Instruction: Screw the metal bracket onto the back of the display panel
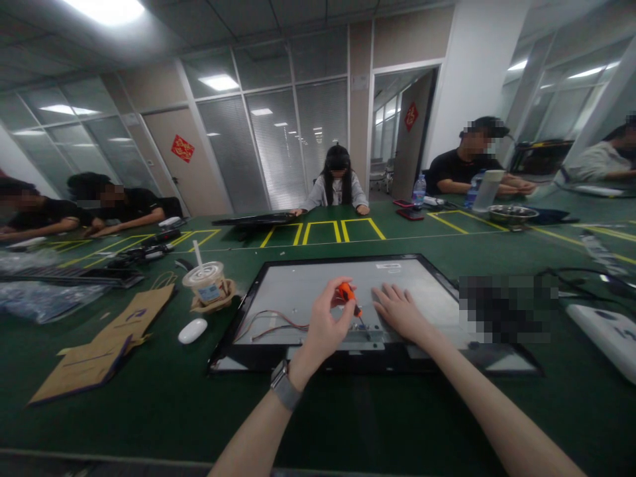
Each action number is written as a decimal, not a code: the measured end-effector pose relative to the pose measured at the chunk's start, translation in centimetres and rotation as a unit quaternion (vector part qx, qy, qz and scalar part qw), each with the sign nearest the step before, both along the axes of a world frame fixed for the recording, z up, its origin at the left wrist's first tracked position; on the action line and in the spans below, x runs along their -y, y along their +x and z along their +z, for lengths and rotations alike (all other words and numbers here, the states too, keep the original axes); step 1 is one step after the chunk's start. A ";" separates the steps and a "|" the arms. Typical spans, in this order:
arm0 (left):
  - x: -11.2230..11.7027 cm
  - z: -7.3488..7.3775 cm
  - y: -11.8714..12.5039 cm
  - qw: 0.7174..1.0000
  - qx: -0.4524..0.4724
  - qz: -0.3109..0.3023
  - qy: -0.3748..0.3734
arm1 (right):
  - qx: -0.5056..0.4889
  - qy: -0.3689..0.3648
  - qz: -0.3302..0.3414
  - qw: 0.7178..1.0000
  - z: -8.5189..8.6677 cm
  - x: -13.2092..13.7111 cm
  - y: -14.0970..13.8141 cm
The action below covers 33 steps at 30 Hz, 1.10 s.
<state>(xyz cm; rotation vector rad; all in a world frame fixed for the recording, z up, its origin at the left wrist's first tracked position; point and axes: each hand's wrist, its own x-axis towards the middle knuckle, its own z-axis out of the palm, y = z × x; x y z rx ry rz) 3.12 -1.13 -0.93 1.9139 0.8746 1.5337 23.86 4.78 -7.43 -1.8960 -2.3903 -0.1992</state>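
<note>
- Holding orange-and-black screwdriver (346, 291) in left hand (328, 321), tip down at metal bracket (370, 345) on display panel (298, 281).
- Resting spread right hand (402, 311) flat on display panel.
- Note computer mouse (192, 330) on table (169, 430), left of display panel.

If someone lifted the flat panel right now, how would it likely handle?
The flat panel would probably feel unwieldy, being broad and thin. Lying flat, it seems unlikely to roll. The thin wires curving across it look floppy and might snag.

Red sign (411, 116) on open dr (413, 151), 福, rest illeg.
</note>
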 end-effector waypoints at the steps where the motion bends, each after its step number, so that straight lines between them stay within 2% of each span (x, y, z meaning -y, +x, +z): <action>1: 0.0 0.0 0.0 1.000 0.002 0.010 0.012 | 0.001 -0.002 -0.003 1.000 0.0 0.0 0.0; 4: 0.1 0.3 -0.2 0.996 0.012 0.067 0.059 | -0.003 0.000 -0.005 1.000 -0.1 0.0 0.0; 6: 0.2 0.5 -0.3 0.994 0.026 0.086 0.061 | -0.005 0.004 -0.003 1.000 -0.2 -0.1 0.1; 14: 0.4 1.2 -0.3 0.996 0.085 -0.022 -0.031 | -0.005 0.017 0.002 1.000 -0.8 -0.3 0.4; 21: 0.2 1.6 -0.4 0.995 0.097 0.030 -0.019 | 0.005 0.025 0.008 1.000 -1.0 -0.4 0.5; 25: 0.1 2.0 -0.7 0.994 0.102 -0.007 -0.034 | 0.019 0.022 0.004 1.000 -0.9 -0.5 0.5; 29: 0.0 1.8 -0.7 0.988 0.124 -0.047 -0.082 | 0.015 0.024 0.005 1.000 -1.0 -0.5 0.6; 33: -0.1 1.4 -0.5 0.990 0.111 -0.041 -0.078 | 0.019 0.021 0.004 1.000 -1.1 -0.6 0.6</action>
